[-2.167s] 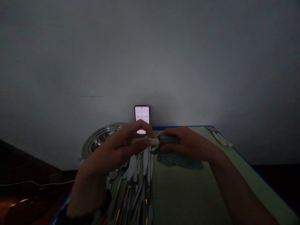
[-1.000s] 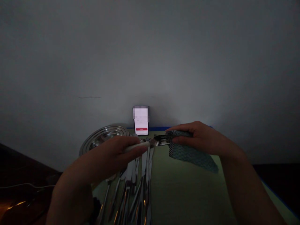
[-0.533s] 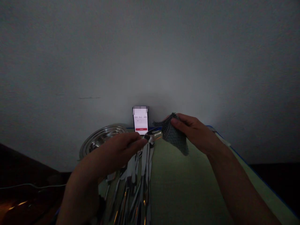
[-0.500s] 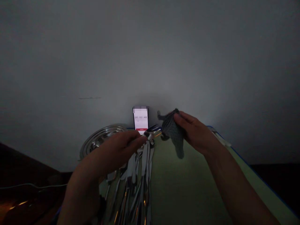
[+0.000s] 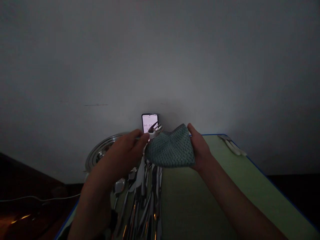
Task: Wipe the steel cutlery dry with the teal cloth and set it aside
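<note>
My left hand (image 5: pixel 131 146) pinches a fork (image 5: pixel 155 130), its tines pointing up to the right in front of the phone. A grey-green textured cloth (image 5: pixel 172 148) is spread out from my right hand (image 5: pixel 200 150), which grips its right side, with some fingers hidden behind it. The cloth's left edge lies close to the fork; whether they touch I cannot tell. Below my left hand, several knives and spoons (image 5: pixel 140 190) lie in a heap on the green table (image 5: pixel 200 200).
A phone (image 5: pixel 149 119) showing a timer leans against the grey wall (image 5: pixel 160 60). Round metal trays or plates (image 5: pixel 96 151) stand at the back left. White-handled cutlery (image 5: pixel 232 146) lies by the table's back right corner. A pale cable (image 5: pixel 37 199) runs at the left.
The cloth was bunched in my right hand and is now opened out, moved left towards the fork. My left hand has shifted slightly left and raised the fork before the phone.
</note>
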`<state>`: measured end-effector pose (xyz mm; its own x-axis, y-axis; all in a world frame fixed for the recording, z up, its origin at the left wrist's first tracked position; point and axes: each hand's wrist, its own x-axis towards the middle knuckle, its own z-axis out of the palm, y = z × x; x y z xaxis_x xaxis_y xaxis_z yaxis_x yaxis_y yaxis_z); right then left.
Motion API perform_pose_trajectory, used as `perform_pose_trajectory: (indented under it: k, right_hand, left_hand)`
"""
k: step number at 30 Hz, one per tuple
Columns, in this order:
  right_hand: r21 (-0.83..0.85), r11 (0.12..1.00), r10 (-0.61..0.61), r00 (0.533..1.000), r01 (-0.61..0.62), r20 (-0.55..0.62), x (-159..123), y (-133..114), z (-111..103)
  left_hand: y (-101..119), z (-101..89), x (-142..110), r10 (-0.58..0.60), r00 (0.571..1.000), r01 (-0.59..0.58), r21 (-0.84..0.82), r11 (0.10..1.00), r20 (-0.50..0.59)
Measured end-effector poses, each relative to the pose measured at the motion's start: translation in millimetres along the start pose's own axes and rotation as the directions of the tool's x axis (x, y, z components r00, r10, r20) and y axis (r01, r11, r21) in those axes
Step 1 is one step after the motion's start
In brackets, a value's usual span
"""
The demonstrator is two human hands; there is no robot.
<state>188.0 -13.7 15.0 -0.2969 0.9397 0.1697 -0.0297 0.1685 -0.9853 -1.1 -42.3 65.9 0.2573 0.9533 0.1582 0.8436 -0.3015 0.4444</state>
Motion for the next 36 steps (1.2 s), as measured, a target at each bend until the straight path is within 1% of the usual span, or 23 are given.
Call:
perform_pose_trajectory:
  k: [1, 3, 5, 7, 8, 9, 10, 12, 15, 16, 17, 19, 20, 21, 22, 23, 24, 25, 26, 27, 29, 32, 36]
  right_hand:
    - [0.141, 0.988, 0.069, 0.997, -0.064, -0.028, -1.0, -2.4, -0.8]
    - [0.374, 0.911, 0.201, 0.979, -0.177, -0.027, -3.0, -7.2, -1.9]
    - [0.489, 0.83, 0.299, 0.954, -0.268, 0.015, -4.6, -10.5, -2.3]
    - [0.556, 0.761, 0.378, 0.925, -0.336, 0.042, -4.8, -11.3, -2.1]
    - [0.58, 0.737, 0.398, 0.916, -0.347, 0.042, -4.3, -10.8, -2.0]
    - [0.601, 0.726, 0.397, 0.917, -0.335, 0.032, -3.4, -9.8, -2.0]
    - [0.615, 0.728, 0.377, 0.926, -0.303, 0.01, -2.2, -8.5, -2.1]
    - [0.616, 0.76, 0.312, 0.948, -0.206, -0.067, 0.3, -5.6, -3.0]
    - [0.531, 0.842, 0.227, 0.956, -0.097, -0.185, 0.4, -3.5, -5.1]
    - [0.462, 0.882, 0.2, 0.961, -0.09, -0.194, -1.4, -3.9, -5.5]
    - [0.365, 0.926, 0.171, 0.97, -0.098, -0.174, -4.2, -5.0, -5.7]
    - [0.109, 0.987, 0.126, 0.991, -0.12, -0.05, -11.7, -8.6, -5.1]
    - [-0.02, 0.994, 0.111, 0.993, -0.11, 0.038, -15.6, -10.8, -4.5]
    - [-0.114, 0.991, 0.092, 0.987, -0.077, 0.132, -19.0, -12.9, -3.8]
    - [-0.154, 0.987, 0.074, 0.973, -0.041, 0.218, -21.5, -14.6, -3.3]
    - [-0.145, 0.989, 0.063, 0.953, -0.02, 0.295, -23.0, -15.8, -3.1]
    - [-0.101, 0.995, 0.058, 0.935, -0.024, 0.349, -23.5, -16.3, -3.3]
    - [-0.055, 0.998, 0.06, 0.925, -0.042, 0.376, -23.2, -16.4, -3.9]
    - [-0.031, 0.998, 0.065, 0.923, -0.057, 0.38, -22.3, -16.0, -5.0]
    - [-0.043, 0.997, 0.068, 0.927, -0.057, 0.368, -21.1, -15.5, -6.3]
    - [-0.165, 0.986, 0.042, 0.943, 0.014, 0.331, -19.0, -14.4, -8.6]
    - [-0.363, 0.922, -0.019, 0.956, 0.13, 0.294, -18.2, -13.6, -8.6]
    - [-0.479, 0.857, -0.076, 0.966, 0.19, 0.247, -19.7, -14.1, -4.4]
  left_hand:
    - [-1.9, -0.6, 0.1, 0.006, 1.0, -0.006, 0.014, 1.0, -0.001]
    - [-4.3, -1.9, -0.4, 0.008, 1.0, -0.008, 0.04, 0.999, 0.009]
    - [-5.0, -2.8, -1.5, 0.014, 0.999, -0.015, 0.051, 0.999, 0.031]
    - [-4.6, -2.8, -2.5, 0.039, 0.997, -0.041, 0.03, 0.999, 0.07]
    - [-4.5, -2.4, -2.9, 0.05, 0.994, -0.051, 0.009, 0.999, 0.092]
    - [-4.5, -1.8, -3.3, 0.057, 0.992, -0.056, -0.015, 0.998, 0.113]
    - [-4.6, -1.0, -3.6, 0.057, 0.989, -0.053, -0.038, 0.998, 0.137]
    - [-4.9, 0.8, -3.9, 0.028, 0.981, -0.015, -0.068, 0.998, 0.193]
    - [-3.6, 3.1, -3.5, -0.025, 0.965, 0.046, -0.077, 0.996, 0.262]
    - [-2.5, 3.6, -3.2, -0.029, 0.963, 0.05, -0.073, 0.996, 0.267]
    - [-1.0, 3.9, -2.7, -0.023, 0.965, 0.042, -0.065, 0.997, 0.262]
    - [2.4, 3.9, -1.6, 0.006, 0.969, 0.006, -0.047, 0.999, 0.248]
    - [4.0, 3.7, -1.3, 0.024, 0.969, -0.016, -0.034, 0.999, 0.247]
    - [5.3, 3.3, -1.1, 0.042, 0.969, -0.038, -0.02, 0.999, 0.245]
    - [6.4, 2.7, -1.1, 0.06, 0.968, -0.059, -0.008, 0.998, 0.243]
    - [7.2, 2.0, -1.4, 0.077, 0.968, -0.079, -0.001, 0.997, 0.239]
    - [7.7, 1.3, -1.9, 0.088, 0.969, -0.092, 0.004, 0.996, 0.23]
    - [8.1, 0.7, -2.5, 0.09, 0.971, -0.094, 0.006, 0.996, 0.221]
    - [8.2, 0.3, -3.2, 0.086, 0.973, -0.089, 0.006, 0.996, 0.215]
    - [8.2, 0.2, -3.9, 0.08, 0.974, -0.084, 0.009, 0.996, 0.213]
    - [8.1, 1.0, -5.0, 0.078, 0.974, -0.085, 0.022, 0.996, 0.214]
    - [7.4, 3.7, -5.9, 0.1, 0.977, -0.114, 0.062, 0.992, 0.19]
    - [7.8, 6.6, -6.7, 0.138, 0.977, -0.157, 0.108, 0.982, 0.163]
